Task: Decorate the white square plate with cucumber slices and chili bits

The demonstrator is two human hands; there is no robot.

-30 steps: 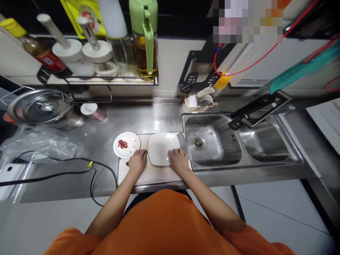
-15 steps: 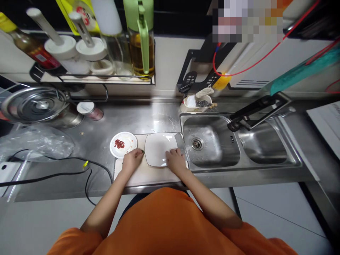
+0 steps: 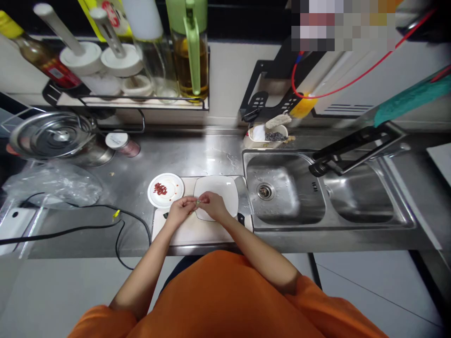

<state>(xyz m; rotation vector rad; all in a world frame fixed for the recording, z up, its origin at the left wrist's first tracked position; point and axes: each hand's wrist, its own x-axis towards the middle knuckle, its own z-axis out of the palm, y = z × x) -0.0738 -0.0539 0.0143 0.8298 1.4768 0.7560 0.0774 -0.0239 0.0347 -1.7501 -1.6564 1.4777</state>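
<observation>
piece (image 3: 198, 202), small, green, partly hidden

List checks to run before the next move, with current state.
1. Left hand and right hand meeting at the small green item: ok.
2. Identity of that item: cannot tell, too small.
3. Square plate on the cutting board: ok.
4. Knife apart from the hands: ok, right of the square plate.
5. Red pieces within the round plate: ok.
</observation>
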